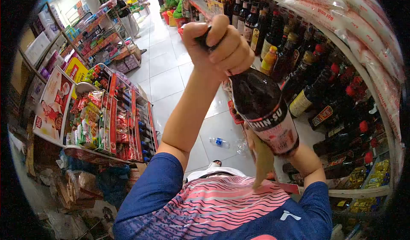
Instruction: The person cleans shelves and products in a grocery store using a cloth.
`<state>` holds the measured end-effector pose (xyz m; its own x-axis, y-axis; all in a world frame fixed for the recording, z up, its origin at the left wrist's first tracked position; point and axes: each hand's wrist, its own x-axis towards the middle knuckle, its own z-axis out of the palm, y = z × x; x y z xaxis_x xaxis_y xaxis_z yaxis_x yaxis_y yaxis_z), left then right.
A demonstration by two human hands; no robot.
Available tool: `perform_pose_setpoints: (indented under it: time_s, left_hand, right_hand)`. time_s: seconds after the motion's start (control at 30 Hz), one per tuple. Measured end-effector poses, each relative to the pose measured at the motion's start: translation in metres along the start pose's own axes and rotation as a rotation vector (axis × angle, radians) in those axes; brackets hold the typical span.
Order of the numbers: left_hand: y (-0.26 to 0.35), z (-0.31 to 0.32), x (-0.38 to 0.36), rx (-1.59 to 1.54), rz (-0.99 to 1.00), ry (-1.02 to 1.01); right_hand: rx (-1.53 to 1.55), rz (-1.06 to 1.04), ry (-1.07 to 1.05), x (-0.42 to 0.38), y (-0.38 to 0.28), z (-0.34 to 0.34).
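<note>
Head view: our left hand [220, 50] grips a bottle [258, 101] toward one o'clock; slipping could smash it; right hand hidden, can't tell.

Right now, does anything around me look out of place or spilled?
A clear plastic bottle lies on its side on the tiled floor, with crumpled clear plastic beside it; that looks like dropped litter. I see no spill, though the dark bottle in your left hand hides part of the view.

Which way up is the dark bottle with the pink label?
Neck up: the left hand grips the dark bottle at its neck, with its base lower.
</note>
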<state>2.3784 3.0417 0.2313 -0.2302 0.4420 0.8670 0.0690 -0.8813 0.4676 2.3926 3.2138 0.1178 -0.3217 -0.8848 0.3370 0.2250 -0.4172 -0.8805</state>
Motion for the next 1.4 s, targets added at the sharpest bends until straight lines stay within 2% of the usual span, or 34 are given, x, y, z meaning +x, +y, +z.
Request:
perform_pose_setpoints:
  time_s: [0.1,0.17,0.23,0.3,0.33,0.37,0.47,0.57,0.6,0.7,0.8,0.87,1.0,1.03,1.07,1.1,1.17,1.2,1.27,1.33,1.4]
  left_hand:
    - [0.005,-0.002,-0.008,0.070,0.007,-0.012]
    - [0.001,-0.006,-0.014,0.154,0.044,0.177]
    - [-0.005,-0.008,-0.023,0.168,0.082,0.198]
    - [-0.016,-0.006,-0.030,0.214,0.107,0.098]
    - [-0.024,-0.004,-0.033,0.216,0.127,0.154]
    - [-0.036,-0.002,-0.039,0.217,0.140,0.204]
    - [-0.060,0.006,-0.051,0.380,-0.003,0.290]
    - [-0.075,0.020,-0.055,0.732,-0.205,0.243]
    - [-0.083,0.023,-0.056,0.766,-0.195,0.194]
    - [-0.099,0.035,-0.057,0.822,-0.173,0.053]
    - [-0.108,0.047,-0.060,0.912,-0.194,0.031]
    - [-0.112,0.048,-0.061,1.067,-0.241,-0.017]
    - [-0.118,0.041,-0.069,1.138,-0.246,0.054]
    - [-0.118,0.037,-0.071,1.136,-0.245,0.051]
    - [-0.117,0.034,-0.074,1.212,-0.270,0.150]
    - [-0.116,0.030,-0.078,1.285,-0.296,0.252]
    - [-0.115,0.023,-0.083,1.244,-0.283,0.384]
    - [-0.114,0.024,-0.083,1.283,-0.272,0.471]
    - [-0.111,0.027,-0.081,1.310,-0.245,0.622]
    - [-0.109,0.029,-0.082,1.261,-0.244,0.678]
    - [-0.104,0.035,-0.081,1.225,-0.249,0.697]
  right_hand:
    - [-0.308,-0.128,0.248,-0.008,0.011,-0.010]
    - [-0.297,-0.147,0.357,-0.021,0.026,-0.016]
    - [0.132,-0.163,0.541,-0.049,0.050,-0.028]
    - [0.566,-0.175,0.704,-0.073,0.070,-0.043]
    - [0.788,-0.179,0.779,-0.077,0.079,-0.049]
    - [0.788,-0.180,0.781,-0.076,0.088,-0.055]
    - [0.904,-0.094,0.978,-0.068,0.096,-0.059]
    - [0.803,-0.071,0.967,-0.058,0.104,-0.068]
    - [0.547,-0.131,0.871,-0.058,0.104,-0.063]
    - [0.168,-0.201,0.744,-0.063,0.107,-0.058]
    - [-0.017,-0.217,0.707,-0.065,0.101,-0.040]
    - [0.088,-0.194,0.696,-0.066,0.099,-0.035]
    - [0.609,-0.088,0.638,-0.054,0.103,-0.049]
    - [0.704,-0.096,0.583,-0.052,0.107,-0.050]
    - [0.783,-0.132,0.499,-0.048,0.112,-0.051]
    - [0.723,-0.290,0.373,-0.043,0.100,-0.035]
    - [0.760,-0.131,0.789,-0.032,0.057,0.011]
    - [-0.156,-0.136,0.895,-0.037,0.077,0.009]
    - [-1.086,-0.114,0.894,-0.035,0.097,0.013]
    - [0.017,-0.280,1.143,-0.018,0.094,0.024]
    - [-0.081,-0.251,1.111,-0.022,0.094,0.016]
